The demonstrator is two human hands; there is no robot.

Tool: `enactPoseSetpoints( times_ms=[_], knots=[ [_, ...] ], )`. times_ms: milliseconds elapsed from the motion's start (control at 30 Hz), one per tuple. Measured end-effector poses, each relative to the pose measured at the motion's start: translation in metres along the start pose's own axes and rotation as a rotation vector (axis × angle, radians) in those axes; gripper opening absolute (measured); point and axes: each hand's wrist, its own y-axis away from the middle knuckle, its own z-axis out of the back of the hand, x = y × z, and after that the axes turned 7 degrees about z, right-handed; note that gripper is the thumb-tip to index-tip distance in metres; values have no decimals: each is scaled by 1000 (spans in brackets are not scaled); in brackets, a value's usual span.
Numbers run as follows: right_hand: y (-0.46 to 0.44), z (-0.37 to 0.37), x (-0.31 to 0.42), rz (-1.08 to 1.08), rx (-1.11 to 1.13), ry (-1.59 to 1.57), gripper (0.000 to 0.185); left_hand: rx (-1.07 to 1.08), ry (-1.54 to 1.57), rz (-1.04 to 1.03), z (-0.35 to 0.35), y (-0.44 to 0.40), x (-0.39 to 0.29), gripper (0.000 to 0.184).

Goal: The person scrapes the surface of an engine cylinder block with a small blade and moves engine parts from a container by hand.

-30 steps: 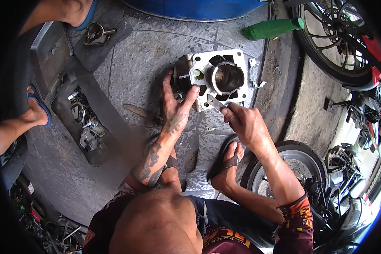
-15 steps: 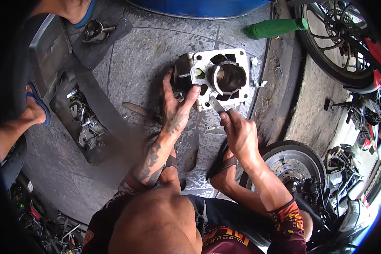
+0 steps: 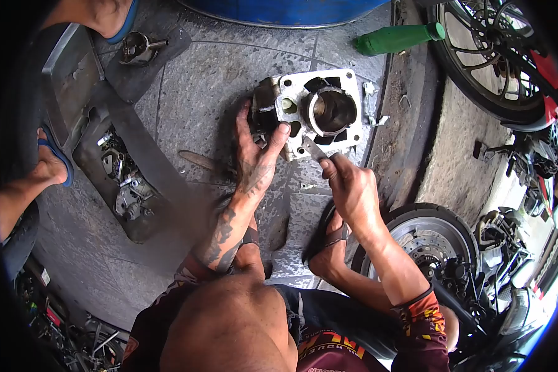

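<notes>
A metal engine cylinder block rests on the tiled floor, its pale flat face and round bore turned up. My left hand grips its left side, thumb on the pale face and fingers around the dark side. In my right hand is a flat metal scraper blade, pinched between thumb and fingers. Its tip touches the pale face near the lower corner hole. Most of the scraper is hidden inside my fist. Torn whitish scraps lie by the block's right side.
A green bottle lies behind the block, near a blue drum. To the left, a dark tray holds small metal parts, and a piston sits on a dark pad. Motorcycle wheels stand right. Another person's sandaled foot is left.
The block, both hands and the scraper appear shifted slightly left and up, along with much of the surrounding view. Both hands keep their holds.
</notes>
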Motion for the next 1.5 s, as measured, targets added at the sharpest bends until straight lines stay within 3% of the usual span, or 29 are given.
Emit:
enactPoseSetpoints(
  times_ms=[333, 500, 667, 1500],
  knots=[
    [-26, 29, 5, 54, 181, -17, 32, 1, -47, -20, 1, -3, 2, 87],
    [-34, 38, 5, 71, 162, 144, 30, 19, -42, -4, 4, -3, 2, 88],
    [-43, 49, 6, 122, 315, 217, 29, 5, -114, -42, 10, -8, 12, 91],
    [-35, 48, 3, 104, 276, 207, 30, -4, -121, -45, 12, -9, 15, 96]
  ],
)
